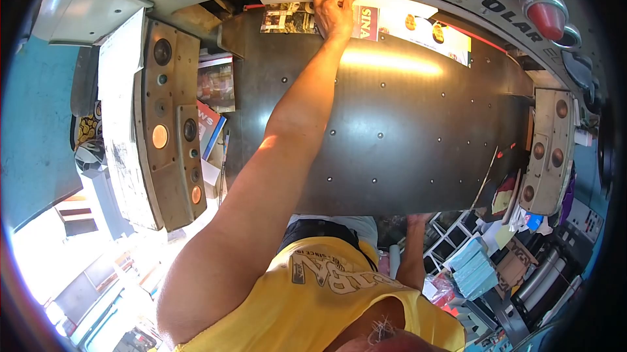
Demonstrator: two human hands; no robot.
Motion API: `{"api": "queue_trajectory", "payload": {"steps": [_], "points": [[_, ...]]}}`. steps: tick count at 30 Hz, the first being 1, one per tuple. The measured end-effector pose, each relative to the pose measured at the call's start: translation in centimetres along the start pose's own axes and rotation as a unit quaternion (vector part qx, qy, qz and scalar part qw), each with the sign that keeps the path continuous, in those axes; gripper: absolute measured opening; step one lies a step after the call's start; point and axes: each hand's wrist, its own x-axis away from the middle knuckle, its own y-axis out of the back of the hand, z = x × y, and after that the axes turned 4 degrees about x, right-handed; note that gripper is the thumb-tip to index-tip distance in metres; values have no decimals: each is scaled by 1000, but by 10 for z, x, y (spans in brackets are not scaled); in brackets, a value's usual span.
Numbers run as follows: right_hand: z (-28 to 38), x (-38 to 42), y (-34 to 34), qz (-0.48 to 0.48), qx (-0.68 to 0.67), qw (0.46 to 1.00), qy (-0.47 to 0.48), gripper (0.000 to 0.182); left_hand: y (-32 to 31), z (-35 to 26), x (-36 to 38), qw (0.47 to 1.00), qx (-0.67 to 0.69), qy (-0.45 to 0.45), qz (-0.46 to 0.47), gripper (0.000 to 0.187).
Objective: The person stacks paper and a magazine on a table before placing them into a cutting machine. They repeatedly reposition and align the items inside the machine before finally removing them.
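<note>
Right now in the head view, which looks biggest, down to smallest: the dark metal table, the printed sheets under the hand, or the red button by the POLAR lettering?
1. Dark metal table, by far the largest.
2. Printed sheets, a long strip at the table's far edge, under the left hand.
3. Red button, smallest. It sits at the view's curved rim, so its size is less sure.

Two hands [334, 14], one printed sheet stack [392, 25], one metal table [405, 130].
</note>
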Motion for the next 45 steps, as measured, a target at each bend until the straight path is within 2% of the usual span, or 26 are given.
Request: {"api": "queue_trajectory", "payload": {"steps": [3,4,5,6,8,15,18,23,27,30,31,33,34,36,38,39,40,41,42,43,45], "points": [[1,7,-9,17,-20,1000,-15,62,-7,9,0,999,-15,18,-23,31],[0,4,-2,-8,-16,1000,-7,61,-5,6,1,999,-36,31,-23,30],[-3,0,7,-34,-12,999,5,61,-4,8,-2,1000,-18,8,-3,32],[-3,-7,26,-62,-9,998,20,60,-9,13,-1,1000,-17,9,-19,26],[-4,-11,37,-69,-15,997,9,58,-7,7,0,999,-37,1,-30,28],[-3,-5,26,-15,-30,999,-4,58,-5,8,-1,999,-40,-3,3,37],[-3,-3,17,-78,-11,997,2,58,-4,8,-2,999,-36,3,6,36],[-4,0,11,-39,-36,998,-18,57,-2,6,-1,999,-24,11,29,38],[-2,2,9,-53,-22,998,-13,56,-7,6,-1,999,-27,18,-8,37],[-2,2,26,-140,53,988,-20,53,-8,12,-1,999,-38,7,-6,37],[2,12,17,-185,87,978,-32,46,-9,8,-2,999,-34,14,-5,37],[1,62,-15,-274,147,949,-57,31,-3,-2,0,999,-27,20,3,39],[-7,82,-25,-235,251,939,27,23,-3,-4,1,1000,-19,8,-8,37],[-16,116,-46,-146,452,859,192,16,-3,-9,0,1000,-28,7,-10,36],[9,112,-190,-18,552,802,229,19,-4,2,-1,999,-46,-5,2,34],[13,78,-220,100,557,763,311,16,-4,4,2,999,-43,-5,7,34],[16,41,-261,108,628,662,394,13,-3,1,2,999,-39,-7,8,34],[25,3,-305,158,642,600,451,11,-3,1,1,999,-37,-11,9,34],[28,-39,-345,165,638,575,484,10,-5,9,-1,999,-22,-3,28,32],[24,-111,-360,157,659,448,584,14,-9,17,-3,999,-29,-17,15,31],[25,-189,-414,149,739,426,501,13,-17,30,-6,998,-46,-43,-4,30]]}}
